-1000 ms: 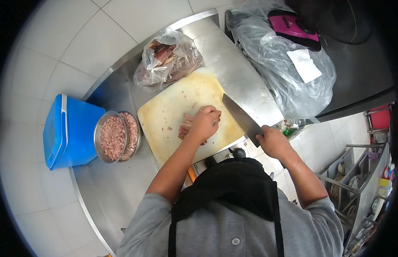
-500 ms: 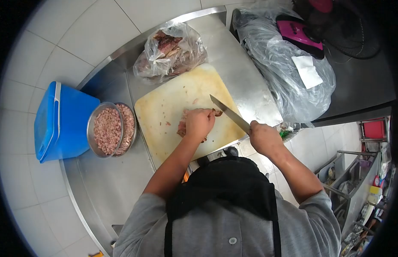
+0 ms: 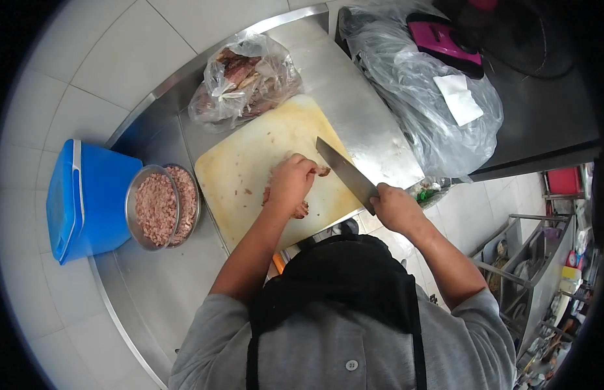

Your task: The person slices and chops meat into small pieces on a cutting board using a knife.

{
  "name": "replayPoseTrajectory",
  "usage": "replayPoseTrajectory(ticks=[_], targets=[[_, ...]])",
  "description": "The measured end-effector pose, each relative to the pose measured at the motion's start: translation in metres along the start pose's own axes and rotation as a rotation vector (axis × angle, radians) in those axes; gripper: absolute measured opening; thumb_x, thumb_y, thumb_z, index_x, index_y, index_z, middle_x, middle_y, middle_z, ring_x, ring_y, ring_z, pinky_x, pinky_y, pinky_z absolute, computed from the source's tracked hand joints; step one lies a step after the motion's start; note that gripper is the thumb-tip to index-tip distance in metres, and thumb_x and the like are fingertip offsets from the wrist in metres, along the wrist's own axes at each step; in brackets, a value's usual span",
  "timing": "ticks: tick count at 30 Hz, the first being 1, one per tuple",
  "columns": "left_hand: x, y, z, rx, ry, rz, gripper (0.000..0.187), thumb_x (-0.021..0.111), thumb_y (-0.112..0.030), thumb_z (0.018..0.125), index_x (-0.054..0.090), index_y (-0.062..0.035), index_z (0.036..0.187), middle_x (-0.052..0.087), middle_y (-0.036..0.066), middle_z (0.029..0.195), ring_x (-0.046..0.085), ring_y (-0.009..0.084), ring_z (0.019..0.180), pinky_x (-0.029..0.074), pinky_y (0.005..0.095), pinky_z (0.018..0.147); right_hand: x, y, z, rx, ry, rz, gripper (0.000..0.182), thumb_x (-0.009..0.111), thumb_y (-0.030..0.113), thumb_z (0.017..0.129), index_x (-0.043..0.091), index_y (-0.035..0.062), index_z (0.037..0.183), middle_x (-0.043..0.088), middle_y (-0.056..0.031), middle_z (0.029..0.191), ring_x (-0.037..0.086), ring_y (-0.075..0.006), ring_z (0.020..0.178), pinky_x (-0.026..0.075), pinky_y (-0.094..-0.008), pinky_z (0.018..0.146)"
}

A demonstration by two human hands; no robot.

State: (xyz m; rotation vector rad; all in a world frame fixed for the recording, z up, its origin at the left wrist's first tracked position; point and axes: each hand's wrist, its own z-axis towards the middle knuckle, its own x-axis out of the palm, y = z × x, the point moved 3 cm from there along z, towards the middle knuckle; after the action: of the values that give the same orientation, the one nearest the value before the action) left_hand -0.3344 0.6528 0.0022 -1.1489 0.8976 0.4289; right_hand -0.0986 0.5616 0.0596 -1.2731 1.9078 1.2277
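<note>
On the yellowed white cutting board (image 3: 227,162), my left hand (image 3: 292,185) is closed over a piece of meat (image 3: 302,210), its fingers curled. A bit of the meat sticks out by my fingertips, and the rest is partly hidden under the palm. My right hand (image 3: 395,207) grips a large kitchen knife (image 3: 346,171) by its handle at the board's right edge. The blade points up and left over the board, a little to the right of the meat and apart from it. Small meat scraps (image 3: 248,192) lie scattered on the board.
Two overlapping metal bowls of diced meat (image 3: 156,207) stand left of the board, beside a blue cooler (image 3: 107,201). A clear bag of meat (image 3: 246,81) sits behind the board. At the right lie a big plastic bag (image 3: 425,97), a pink iron (image 3: 442,42) and white paper (image 3: 458,99).
The whole view has shifted slightly. The knife blade has tilted, showing more of its flat side, and sits a bit farther from the meat. My left hand keeps its hold.
</note>
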Motion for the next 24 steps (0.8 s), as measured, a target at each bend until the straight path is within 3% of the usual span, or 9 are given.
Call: replayPoseTrajectory(ticks=[3, 9, 13, 22, 24], targets=[[0.005, -0.005, -0.001, 0.129, -0.176, 0.131, 0.021, 0.076, -0.008, 0.08, 0.077, -0.0074, 0.101, 0.068, 0.009, 0.096, 0.069, 0.0288, 0.086, 0.056, 0.0391, 0.075, -0.003, 0.002, 0.001, 0.006, -0.002, -0.025, 0.029, 0.054, 0.024, 0.099, 0.062, -0.0032, 0.103, 0.071, -0.0275, 0.097, 0.069, -0.0436, 0.097, 0.054, -0.0522, 0.087], [0.017, -0.005, -0.014, 0.12, -0.045, -0.053, 0.016, 0.074, -0.007, 0.083, 0.075, -0.0034, 0.099, 0.07, 0.011, 0.1, 0.068, 0.0309, 0.087, 0.056, 0.0385, 0.077, -0.009, 0.008, -0.002, -0.041, -0.004, -0.151, 0.02, 0.052, 0.012, 0.095, 0.06, -0.0027, 0.105, 0.072, -0.0242, 0.089, 0.073, -0.0405, 0.086, 0.057, -0.0504, 0.078], [0.019, 0.0, -0.012, 0.169, -0.121, -0.083, 0.014, 0.072, -0.006, 0.085, 0.075, -0.0027, 0.098, 0.07, 0.012, 0.097, 0.068, 0.0313, 0.086, 0.057, 0.0389, 0.078, -0.003, 0.011, -0.01, -0.137, -0.039, -0.264, 0.021, 0.05, 0.022, 0.1, 0.058, 0.0016, 0.1, 0.071, -0.0207, 0.079, 0.071, -0.0391, 0.076, 0.055, -0.0517, 0.068], [0.024, 0.002, -0.009, 0.158, -0.071, -0.047, 0.006, 0.071, -0.007, 0.085, 0.075, -0.0025, 0.086, 0.072, 0.013, 0.094, 0.069, 0.033, 0.084, 0.057, 0.0405, 0.076, -0.045, 0.03, -0.018, -0.173, 0.006, -0.411, 0.014, 0.052, 0.013, 0.095, 0.059, 0.0011, 0.098, 0.07, -0.0189, 0.077, 0.071, -0.0389, 0.072, 0.056, -0.0495, 0.065], [0.022, -0.001, -0.01, 0.165, -0.141, -0.053, 0.006, 0.071, -0.007, 0.086, 0.074, -0.0027, 0.084, 0.072, 0.014, 0.091, 0.069, 0.0342, 0.082, 0.057, 0.0411, 0.074, -0.049, 0.032, -0.017, -0.174, 0.024, -0.414, 0.013, 0.052, 0.011, 0.093, 0.059, 0.0009, 0.098, 0.071, -0.0188, 0.077, 0.071, -0.0394, 0.073, 0.057, -0.0494, 0.065]])
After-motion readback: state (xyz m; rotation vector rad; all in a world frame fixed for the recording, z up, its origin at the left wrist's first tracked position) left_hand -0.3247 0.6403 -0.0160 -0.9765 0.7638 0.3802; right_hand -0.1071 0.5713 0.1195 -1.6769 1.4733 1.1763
